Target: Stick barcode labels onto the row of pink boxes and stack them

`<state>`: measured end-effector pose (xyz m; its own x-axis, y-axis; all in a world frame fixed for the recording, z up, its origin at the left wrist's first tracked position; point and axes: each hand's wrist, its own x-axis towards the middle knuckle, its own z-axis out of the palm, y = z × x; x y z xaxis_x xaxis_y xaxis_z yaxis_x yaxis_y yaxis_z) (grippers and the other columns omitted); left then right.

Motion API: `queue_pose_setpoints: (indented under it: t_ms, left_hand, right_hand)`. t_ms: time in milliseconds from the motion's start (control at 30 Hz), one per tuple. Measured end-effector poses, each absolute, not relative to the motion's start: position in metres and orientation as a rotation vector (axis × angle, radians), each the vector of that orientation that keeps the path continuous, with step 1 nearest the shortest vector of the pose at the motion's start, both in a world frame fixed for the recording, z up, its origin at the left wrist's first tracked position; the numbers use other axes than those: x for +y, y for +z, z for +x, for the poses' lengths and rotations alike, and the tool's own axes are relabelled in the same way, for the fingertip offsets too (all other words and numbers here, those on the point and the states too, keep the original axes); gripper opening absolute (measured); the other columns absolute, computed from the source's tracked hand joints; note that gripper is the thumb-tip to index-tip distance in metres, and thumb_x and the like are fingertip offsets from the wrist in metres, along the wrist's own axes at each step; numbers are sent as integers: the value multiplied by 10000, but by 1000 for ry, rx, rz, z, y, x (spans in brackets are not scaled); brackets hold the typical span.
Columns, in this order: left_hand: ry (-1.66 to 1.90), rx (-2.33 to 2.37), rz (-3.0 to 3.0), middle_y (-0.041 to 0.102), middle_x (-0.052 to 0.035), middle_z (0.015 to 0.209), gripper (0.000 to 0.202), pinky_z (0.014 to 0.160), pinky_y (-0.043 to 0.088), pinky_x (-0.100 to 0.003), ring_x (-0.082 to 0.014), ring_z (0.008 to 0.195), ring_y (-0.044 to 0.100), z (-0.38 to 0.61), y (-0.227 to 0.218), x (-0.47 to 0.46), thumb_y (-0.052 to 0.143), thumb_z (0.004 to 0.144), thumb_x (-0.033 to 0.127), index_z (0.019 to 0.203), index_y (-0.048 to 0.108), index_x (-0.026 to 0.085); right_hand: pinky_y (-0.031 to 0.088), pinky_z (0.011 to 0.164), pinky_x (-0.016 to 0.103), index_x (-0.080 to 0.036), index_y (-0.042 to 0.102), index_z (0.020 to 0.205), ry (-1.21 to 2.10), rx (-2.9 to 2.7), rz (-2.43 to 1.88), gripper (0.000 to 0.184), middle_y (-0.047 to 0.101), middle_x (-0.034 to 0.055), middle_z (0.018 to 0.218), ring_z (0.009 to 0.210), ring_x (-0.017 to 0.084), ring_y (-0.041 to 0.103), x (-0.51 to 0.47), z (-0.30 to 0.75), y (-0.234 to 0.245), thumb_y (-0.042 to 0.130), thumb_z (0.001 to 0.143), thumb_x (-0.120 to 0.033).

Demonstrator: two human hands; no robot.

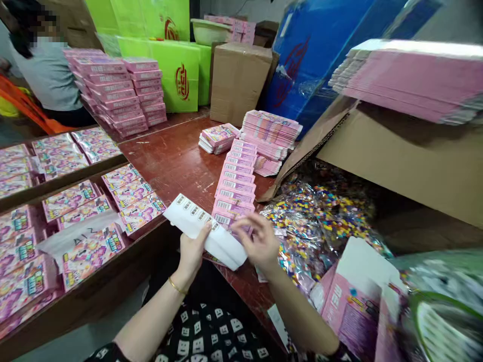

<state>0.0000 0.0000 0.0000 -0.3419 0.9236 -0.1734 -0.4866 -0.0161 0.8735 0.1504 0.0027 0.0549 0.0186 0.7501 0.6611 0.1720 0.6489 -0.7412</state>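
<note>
My left hand [192, 249] grips a white strip of small stickers [196, 218] from below, thumb on top. My right hand [258, 241] pinches at the strip's right end, fingers curled close together; what it pinches is too small to make out. Just beyond my hands a row of flat pink boxes [236, 188] lies overlapped on the red-brown table [173, 161], barcode side up.
Stacks of pink boxes [269, 128] stand farther back. Bags of coloured beads [320, 211] fill an open carton at right. Trays of finished pink boxes [71, 201] are at left. A person in a grey top [49, 75] sits at the back left.
</note>
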Motion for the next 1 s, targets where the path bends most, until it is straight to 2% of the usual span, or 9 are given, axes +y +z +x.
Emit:
queue_pose_setpoints:
  t_ms: [200, 333, 467, 567, 633, 733, 800, 867, 1000]
  left_hand:
    - [1597, 1090, 553, 721, -147, 1121, 523, 962, 532, -412, -300, 1040, 681, -2, -4, -2, 888, 622, 405, 1016, 733, 100]
    - [1613, 1072, 560, 722, -114, 1136, 486, 935, 545, -343, -256, 1041, 683, -10, -1, -2, 877, 652, 374, 1044, 728, 128]
    - [1599, 1067, 546, 725, -113, 1127, 503, 936, 547, -348, -255, 1033, 686, -12, 0, -1, 891, 633, 372, 1042, 730, 130]
    - [1577, 1069, 538, 718, -124, 1143, 524, 950, 543, -378, -276, 1050, 680, -12, -2, -1, 895, 626, 381, 1050, 726, 124]
    - [1568, 1066, 544, 711, -131, 1158, 523, 964, 536, -389, -285, 1069, 672, -11, -3, 0, 890, 635, 383, 1056, 724, 120]
    - [1565, 1059, 536, 707, -139, 1163, 526, 977, 529, -401, -295, 1081, 667, -11, -3, 1, 891, 633, 382, 1055, 725, 115]
    - [1558, 1056, 528, 711, -141, 1153, 527, 973, 530, -403, -296, 1073, 670, -11, -3, 3, 893, 627, 382, 1049, 728, 114]
    - [1558, 1056, 526, 716, -139, 1142, 522, 966, 532, -398, -292, 1061, 676, -11, -2, 3, 892, 625, 382, 1044, 731, 116]
    - [1577, 1050, 527, 718, -134, 1138, 507, 960, 530, -385, -285, 1053, 677, -12, 4, -1, 888, 626, 371, 1039, 734, 120]
  right_hand:
    - [439, 586, 254, -204, 506, 1188, 782, -1588, -994, 560, 643, -40, 726, 616, 120, 574, 131, 200, 77, 747, 684, -243]
    - [411, 552, 238, -203, 508, 1205, 942, -1719, -1041, 601, 614, -40, 736, 587, 107, 517, 158, 206, 57, 732, 648, -246]
    - [490, 647, 303, -216, 592, 1170, 654, -1773, -1124, 621, 574, 64, 1056, 784, 159, 557, 165, 210, 46, 807, 594, -306]
    - [512, 760, 356, -201, 674, 992, 431, -1725, -1175, 382, 502, 105, 1197, 925, 202, 560, 176, 219, 49, 776, 667, -375]
    - [507, 775, 366, -180, 679, 841, 443, -1716, -1223, 216, 551, 94, 1054, 872, 199, 568, 186, 224, 51, 697, 748, -374]
    - [506, 751, 362, -176, 662, 729, 539, -1771, -1325, 173, 574, 56, 850, 772, 189, 560, 200, 225, 49, 683, 748, -347]
    - [510, 769, 373, -181, 669, 717, 530, -1818, -1405, 165, 575, 45, 815, 776, 197, 561, 206, 222, 45, 716, 717, -339]
    - [508, 829, 399, -185, 690, 780, 413, -1812, -1456, 194, 581, 57, 897, 853, 222, 575, 206, 218, 44, 760, 673, -331]
    - [506, 857, 408, -171, 617, 1175, 146, -1602, -1409, 536, 539, 122, 1170, 883, 216, 582, 175, 207, 59, 762, 681, -320]
